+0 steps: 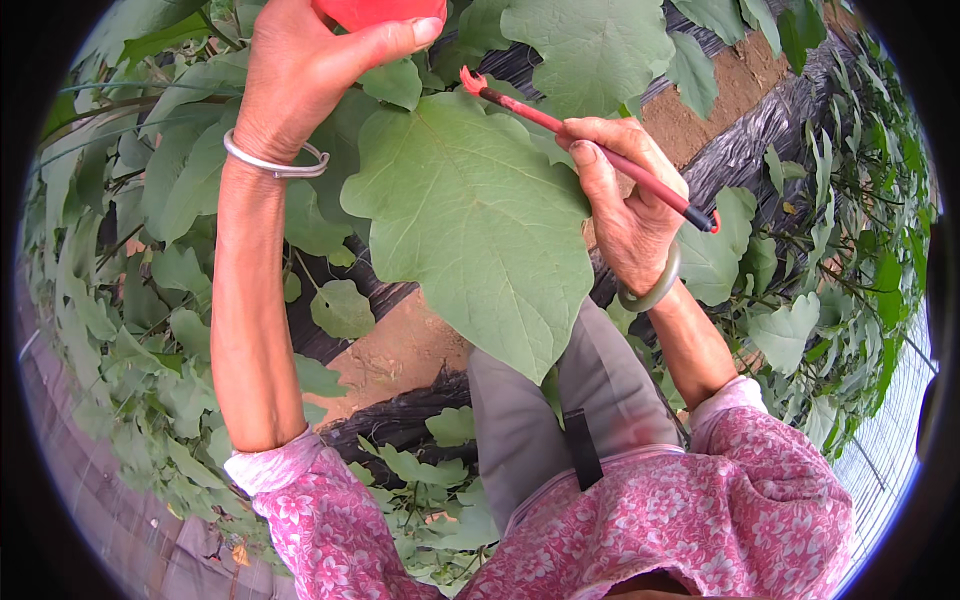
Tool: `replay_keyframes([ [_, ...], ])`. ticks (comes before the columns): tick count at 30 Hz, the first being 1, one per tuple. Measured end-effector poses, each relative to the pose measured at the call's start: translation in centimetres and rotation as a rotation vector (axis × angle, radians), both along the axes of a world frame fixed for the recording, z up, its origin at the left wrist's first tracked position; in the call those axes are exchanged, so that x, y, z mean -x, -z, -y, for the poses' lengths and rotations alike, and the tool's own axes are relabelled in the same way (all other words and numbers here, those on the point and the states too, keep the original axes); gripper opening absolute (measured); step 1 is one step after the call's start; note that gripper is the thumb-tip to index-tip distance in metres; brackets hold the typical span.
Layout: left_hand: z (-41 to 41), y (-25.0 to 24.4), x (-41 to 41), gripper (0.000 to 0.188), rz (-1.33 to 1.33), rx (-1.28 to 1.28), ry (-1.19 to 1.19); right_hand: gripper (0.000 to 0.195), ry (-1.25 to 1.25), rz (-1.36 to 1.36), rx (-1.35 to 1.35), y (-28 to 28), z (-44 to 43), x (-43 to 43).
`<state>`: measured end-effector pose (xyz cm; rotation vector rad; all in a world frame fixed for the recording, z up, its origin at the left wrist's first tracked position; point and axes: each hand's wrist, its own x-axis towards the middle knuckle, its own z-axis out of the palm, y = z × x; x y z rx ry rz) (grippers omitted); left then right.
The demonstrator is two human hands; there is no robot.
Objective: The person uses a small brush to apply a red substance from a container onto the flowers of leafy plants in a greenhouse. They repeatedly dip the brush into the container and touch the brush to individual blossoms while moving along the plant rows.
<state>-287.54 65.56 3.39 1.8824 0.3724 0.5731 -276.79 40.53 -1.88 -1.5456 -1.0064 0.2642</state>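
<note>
At the top edge my left hand grips a red container, partly cut off by the picture's rim, with the thumb along its side. My right hand, at the right of the middle, holds a slim paintbrush with a red handle and a dark tip at its back end. The brush's bristles are coated red and point up and left, below and right of the container. A broad green lobed leaf lies between my two forearms, its right edge beside my right hand.
Dense leafy plants stand on the left and more plants on the right. Thin strings cross the upper left. Black plastic film borders bare soil. Netting shows at the right rim.
</note>
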Motion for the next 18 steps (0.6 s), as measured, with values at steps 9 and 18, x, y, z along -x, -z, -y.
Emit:
replay_keyframes([
  [9, 0.0, 0.6, -3.3, 0.056, 0.171, -0.010, 0.127, 0.025, -0.282, 0.016, 0.059, 8.7, -2.9, 3.1],
  [18, 4.2, 1.7, -6.7, 0.060, 0.271, -0.150, -0.080, 0.029, -0.264, 0.249, 0.066, 7.3, -5.0, 4.4],
])
